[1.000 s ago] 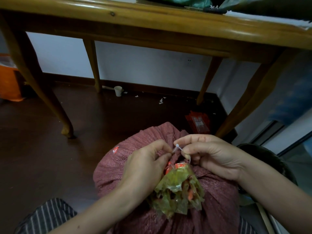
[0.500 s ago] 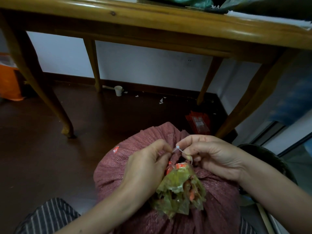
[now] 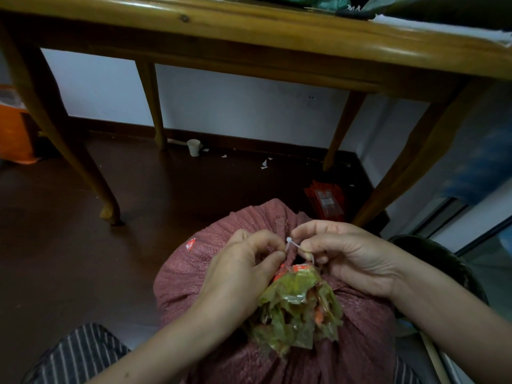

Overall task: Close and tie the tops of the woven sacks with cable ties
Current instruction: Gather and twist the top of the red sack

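Observation:
A full dull-red woven sack (image 3: 199,267) stands on the floor between my knees, its top gathered into a neck. A crumpled green and orange plastic liner (image 3: 299,303) sticks out of the neck toward me. A thin white cable tie (image 3: 294,245) runs around the neck, its head showing between my hands. My left hand (image 3: 243,270) pinches the tie's head end with thumb and forefinger. My right hand (image 3: 343,253) pinches the tie's strap end at the right of the neck. The rest of the loop is hidden behind the gathered fabric.
A wooden table (image 3: 249,29) stands over the floor ahead, its legs (image 3: 91,173) at left and right (image 3: 410,173). On the dark floor lie a white paper cup (image 3: 193,147), paper scraps and a red packet stack (image 3: 325,200). An orange bin (image 3: 13,134) is at far left.
Both hands stay at the sack's neck. My right hand has shifted slightly and more of the white tie shows between the hands.

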